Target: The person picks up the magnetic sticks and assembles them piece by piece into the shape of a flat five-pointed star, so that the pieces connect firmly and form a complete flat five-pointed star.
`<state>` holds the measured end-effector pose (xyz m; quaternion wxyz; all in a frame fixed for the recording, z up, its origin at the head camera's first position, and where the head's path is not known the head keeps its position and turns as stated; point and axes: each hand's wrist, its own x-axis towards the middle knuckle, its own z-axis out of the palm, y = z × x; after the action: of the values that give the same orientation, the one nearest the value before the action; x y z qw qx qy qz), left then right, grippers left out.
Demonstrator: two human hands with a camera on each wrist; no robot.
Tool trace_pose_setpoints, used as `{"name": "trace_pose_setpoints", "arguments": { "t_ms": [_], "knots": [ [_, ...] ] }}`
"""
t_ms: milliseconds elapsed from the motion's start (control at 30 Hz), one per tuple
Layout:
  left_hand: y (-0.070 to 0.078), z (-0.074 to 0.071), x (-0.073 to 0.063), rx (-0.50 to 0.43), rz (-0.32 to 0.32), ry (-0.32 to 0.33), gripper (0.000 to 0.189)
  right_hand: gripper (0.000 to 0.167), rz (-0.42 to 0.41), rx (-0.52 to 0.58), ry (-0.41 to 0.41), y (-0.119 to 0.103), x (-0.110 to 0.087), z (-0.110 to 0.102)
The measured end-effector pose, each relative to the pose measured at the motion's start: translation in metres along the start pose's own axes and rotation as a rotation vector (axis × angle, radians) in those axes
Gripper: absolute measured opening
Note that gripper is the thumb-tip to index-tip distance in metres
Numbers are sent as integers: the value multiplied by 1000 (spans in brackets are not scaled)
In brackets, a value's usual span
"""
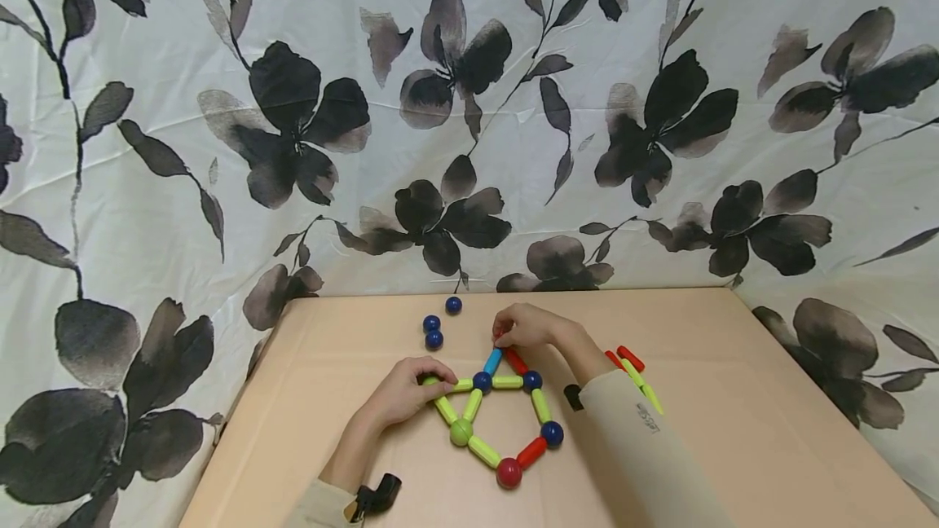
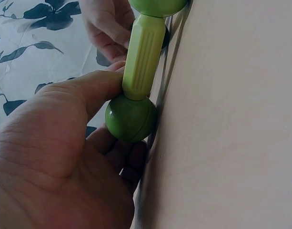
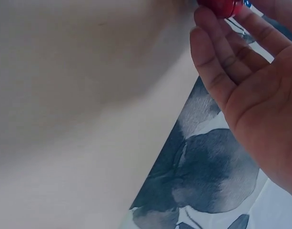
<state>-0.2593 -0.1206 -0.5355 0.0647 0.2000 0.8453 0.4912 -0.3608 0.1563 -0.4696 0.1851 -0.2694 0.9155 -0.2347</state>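
We list one rod-and-ball frame (image 1: 541,407), flat on the tabletop (image 1: 770,406) between both hands. Left hand (image 1: 411,388) — thumb and fingers pinching a green ball (image 2: 130,119) at its left corner; right hand (image 1: 531,326) — fingertips gathered on a red piece (image 3: 223,6) at its far tip.

Free tabletop (image 1: 763,430) right, blue balls (image 1: 431,323) behind

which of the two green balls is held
The leftmost green ball, gripped by the left hand; the other green ball, below and right of it in the head view, has no hand on it.
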Motion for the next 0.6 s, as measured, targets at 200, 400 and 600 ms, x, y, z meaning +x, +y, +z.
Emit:
{"name": "trace_pose_setpoints", "arguments": {
  "t_ms": [200, 400, 600],
  "knots": [
    [1, 1, 1, -8, -5, -10, 6, 23, 5, 40, 10, 6, -11, 2],
    [1, 1, 2, -16, 4, -11, 6, 47, 79, 81, 130, -1, -44, 15],
    [-1, 0, 1, -21, -2, -1, 6, 38, 168, 108, 136, -6, -85, 27]
  ]
}}
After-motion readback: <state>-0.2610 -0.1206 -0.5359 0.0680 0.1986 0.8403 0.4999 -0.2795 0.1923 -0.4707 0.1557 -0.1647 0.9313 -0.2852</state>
